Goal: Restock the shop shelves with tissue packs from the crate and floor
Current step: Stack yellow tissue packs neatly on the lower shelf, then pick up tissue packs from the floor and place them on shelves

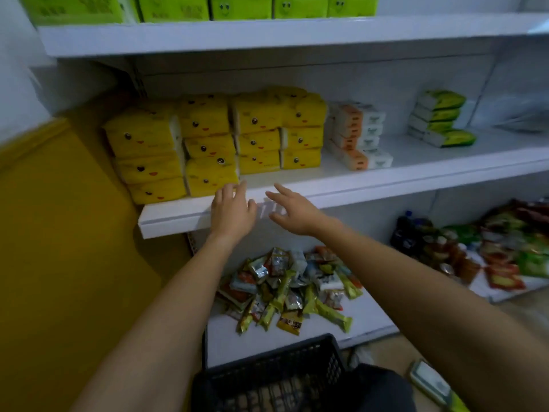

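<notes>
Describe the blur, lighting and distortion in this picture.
Head view: the middle shelf bows from wide-angle distortion; the left hand and right hand are slightly smeared; light is dim and flat, with no glare; the snacks at far right look soft.

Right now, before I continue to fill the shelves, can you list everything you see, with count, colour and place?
yellow tissue packs: about twelve, yellow, middle shelf, left, stacked
orange-and-white packs: one stack, count unclear, middle shelf, centre
green-and-white packs: four, stacked, middle shelf, right
bright green packs: five visible, top shelf
snack packets: loose pile, mixed colours, bottom shelf
bags and bottles: many, mixed colours, bottom shelf, right
black crate: one, black, bottom edge of view
floor pack: one, pale, floor, lower right
left hand: open, fingertips at the lowest front yellow pack
right hand: open, at the middle shelf's front edge
</notes>
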